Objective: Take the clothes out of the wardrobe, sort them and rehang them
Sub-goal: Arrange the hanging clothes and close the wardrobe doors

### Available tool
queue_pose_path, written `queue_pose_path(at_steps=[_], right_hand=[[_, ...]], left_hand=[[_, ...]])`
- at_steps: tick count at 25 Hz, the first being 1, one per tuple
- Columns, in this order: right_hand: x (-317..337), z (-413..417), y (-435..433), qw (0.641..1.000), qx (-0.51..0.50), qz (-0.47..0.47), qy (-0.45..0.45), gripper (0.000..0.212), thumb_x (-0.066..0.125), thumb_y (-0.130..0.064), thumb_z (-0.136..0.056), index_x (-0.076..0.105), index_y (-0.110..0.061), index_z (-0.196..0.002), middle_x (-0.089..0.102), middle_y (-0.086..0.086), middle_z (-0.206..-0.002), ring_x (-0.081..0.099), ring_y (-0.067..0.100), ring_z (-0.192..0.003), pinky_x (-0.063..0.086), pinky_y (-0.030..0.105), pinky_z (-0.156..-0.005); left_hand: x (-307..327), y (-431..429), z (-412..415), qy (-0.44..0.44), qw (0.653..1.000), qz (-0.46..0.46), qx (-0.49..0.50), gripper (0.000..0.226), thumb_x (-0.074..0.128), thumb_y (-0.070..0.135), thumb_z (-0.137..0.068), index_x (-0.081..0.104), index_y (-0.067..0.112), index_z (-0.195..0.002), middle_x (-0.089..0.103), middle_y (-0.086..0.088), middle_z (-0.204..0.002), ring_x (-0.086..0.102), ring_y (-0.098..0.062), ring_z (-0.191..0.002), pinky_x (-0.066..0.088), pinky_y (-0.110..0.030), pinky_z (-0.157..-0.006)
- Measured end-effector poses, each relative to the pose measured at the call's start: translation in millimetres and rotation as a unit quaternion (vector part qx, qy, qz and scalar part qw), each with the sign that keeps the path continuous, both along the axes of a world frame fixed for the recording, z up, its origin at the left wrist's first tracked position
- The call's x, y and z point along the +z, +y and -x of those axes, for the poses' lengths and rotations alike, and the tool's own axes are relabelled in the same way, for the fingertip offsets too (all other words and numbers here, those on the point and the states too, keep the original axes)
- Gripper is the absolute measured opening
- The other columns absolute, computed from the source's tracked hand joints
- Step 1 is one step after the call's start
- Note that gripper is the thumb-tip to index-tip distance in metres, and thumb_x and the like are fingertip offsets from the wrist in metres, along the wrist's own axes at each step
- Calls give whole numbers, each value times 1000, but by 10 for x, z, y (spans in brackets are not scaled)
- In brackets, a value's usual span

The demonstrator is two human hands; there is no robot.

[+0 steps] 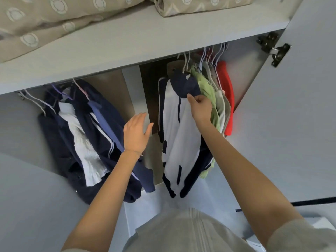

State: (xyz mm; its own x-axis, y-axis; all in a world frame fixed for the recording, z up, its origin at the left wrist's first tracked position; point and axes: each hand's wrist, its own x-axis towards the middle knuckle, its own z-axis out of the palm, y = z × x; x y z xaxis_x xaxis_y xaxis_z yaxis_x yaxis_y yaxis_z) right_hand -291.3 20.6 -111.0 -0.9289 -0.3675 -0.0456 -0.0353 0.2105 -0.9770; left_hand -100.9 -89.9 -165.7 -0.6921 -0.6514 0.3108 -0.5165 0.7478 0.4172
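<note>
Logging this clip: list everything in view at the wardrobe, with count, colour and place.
bedding: two bundles, beige with pale rings, on the top shelf
navy-and-white jacket: one, front of the right compartment
green garment: one, light green, behind that jacket
beige garments: count unclear, behind the green one
red garment: one, rightmost
navy garments: several, left compartment
white blouse: one, among the navy garments
hinge: one, dark metal, upper right
left hand: open, before the divider
right hand: grip pinching the jacket's navy shoulder
</note>
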Motion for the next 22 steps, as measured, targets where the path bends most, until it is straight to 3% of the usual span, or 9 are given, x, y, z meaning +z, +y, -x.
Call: queue_pose_path(at_steps=[4,7,9,13,18,22], right_hand=[[47,156,-371,1000,-16,5,3,33,59,-18,-93,41,-15,-65,39,-5,-58,37,7,-52,34,20,-53],[25,227,-544,1000,-10,-12,-5,8,57,-16,-95,53,-9,-95,45,-7,-67,42,2,-58,38,19,-58],[-33,272,-614,1000,-10,-21,-16,19,58,-15,-95,54,-4,-109,47,-9,-74,45,2,-64,39,17,-59],[-117,319,-686,998,-34,-18,-39,22,59,-13,-94,55,-1,-112,48,-8,-76,46,4,-65,36,9,-53],[-139,455,-657,997,-63,-35,-23,24,59,-9,-93,55,-1,-115,53,1,-99,52,13,-89,44,20,-75],[-218,486,-521,995,-25,-90,18,26,58,-6,-93,56,-1,-118,54,2,-97,51,10,-82,39,3,-53]], left_hand=[[-76,-117,21,-12,1000,1,-3,47,54,32,-97,52,5,-135,55,-15,-137,49,-34,-128,39,-48,-104],[-112,-185,27,-28,1000,-3,-3,49,50,37,-99,50,8,-138,53,-12,-140,46,-32,-132,38,-48,-108],[-119,-223,23,-25,1000,-8,-2,51,46,40,-99,50,8,-138,53,-11,-140,46,-33,-132,38,-49,-108],[-137,-287,-15,-28,999,-17,4,52,44,42,-99,48,10,-139,53,-9,-141,44,-32,-134,36,-48,-108],[-130,-295,-83,-35,999,-28,18,55,39,46,-98,47,12,-141,51,-8,-143,40,-30,-137,35,-50,-109],[-125,-221,-132,-39,998,-41,30,57,37,47,-98,46,12,-142,50,-8,-144,39,-30,-138,34,-52,-110]])
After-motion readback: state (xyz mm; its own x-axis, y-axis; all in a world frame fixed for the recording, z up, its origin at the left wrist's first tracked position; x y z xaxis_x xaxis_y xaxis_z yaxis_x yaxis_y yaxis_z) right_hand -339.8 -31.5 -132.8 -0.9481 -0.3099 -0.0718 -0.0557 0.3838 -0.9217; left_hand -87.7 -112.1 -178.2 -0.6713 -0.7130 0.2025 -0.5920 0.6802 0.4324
